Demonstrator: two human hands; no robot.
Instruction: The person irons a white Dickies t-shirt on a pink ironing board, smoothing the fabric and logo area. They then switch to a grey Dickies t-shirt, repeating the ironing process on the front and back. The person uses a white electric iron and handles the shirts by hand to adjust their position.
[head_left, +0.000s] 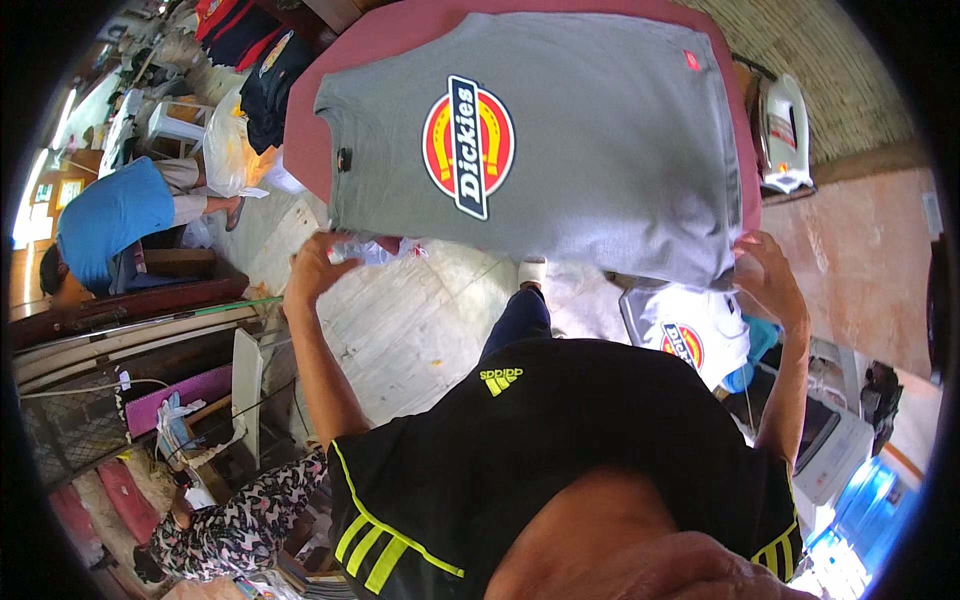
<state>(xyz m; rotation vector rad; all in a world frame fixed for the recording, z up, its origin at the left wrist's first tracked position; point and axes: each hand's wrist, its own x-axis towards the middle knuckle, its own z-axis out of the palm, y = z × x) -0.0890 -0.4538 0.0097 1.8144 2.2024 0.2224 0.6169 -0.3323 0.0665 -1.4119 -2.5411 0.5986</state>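
A grey sleeveless shirt [600,130] lies spread sideways over a maroon padded board [305,140], its neck to the left and its hem to the right. It bears a round red and yellow print with a dark band, plus a small red tag by the hem. My left hand [315,268] is at the shirt's near left corner, fingers curled at the fabric edge. At the near right corner, my right hand [772,280] pinches the hem between thumb and fingers. The near edge of the shirt stretches between both hands, overhanging the board.
A white iron [787,135] rests at the board's right end. Below the shirt's near right corner lies a white printed shirt [705,325]. Dark folded garments [275,90] and a plastic bag [228,145] are at far left. A person in blue [120,220] bends over at left.
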